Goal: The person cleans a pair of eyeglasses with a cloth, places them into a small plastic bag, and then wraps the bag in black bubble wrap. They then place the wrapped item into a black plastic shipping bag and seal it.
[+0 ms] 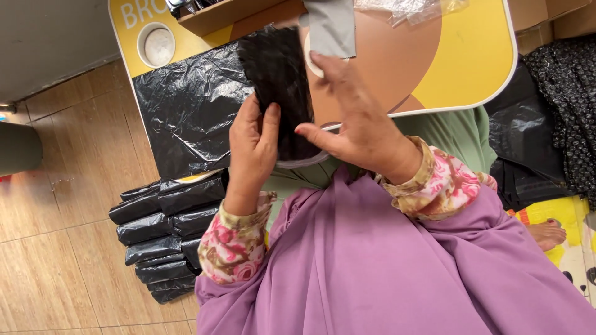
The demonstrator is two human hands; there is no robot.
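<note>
Left hand [251, 146] is closed around the lower left edge of a black fabric bundle [279, 87], thumb on top, fingers tucked behind and hidden; the bundle stands upright over the near edge of the yellow-and-brown table [478, 56], beside a black plastic sheet [186, 105] and above a stack of black plastic packets [164, 236] on the floor. Right hand [354, 121] is open, fingers spread flat against the bundle's right side, thumb pointing left across its lower part. Both wrists, in floral sleeves [434, 183], rise from the lap; the bundle's top meets a grey sheet [332, 28], and its exact kind cannot be told.
</note>
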